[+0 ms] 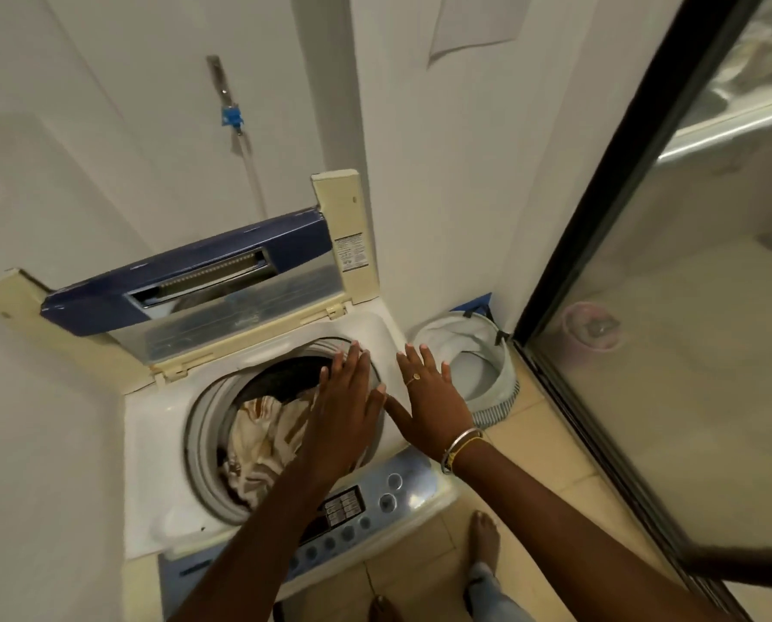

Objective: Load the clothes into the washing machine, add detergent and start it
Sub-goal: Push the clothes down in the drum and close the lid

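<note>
Laundry basket beside washer, lid raised

Glossy white plastic washing machine holds soft striped cloth; the door is frosted glass.

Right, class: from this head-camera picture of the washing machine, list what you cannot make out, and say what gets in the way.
Head view only:
- Control panel labels: too small, blurred, crossed by the left forearm.
- Clothes in the drum: right part hidden by the left hand.
- Laundry basket interior: part hidden by the right hand.
- Lid sticker text: too small.
- Pink object behind the glass door: blurred.
</note>
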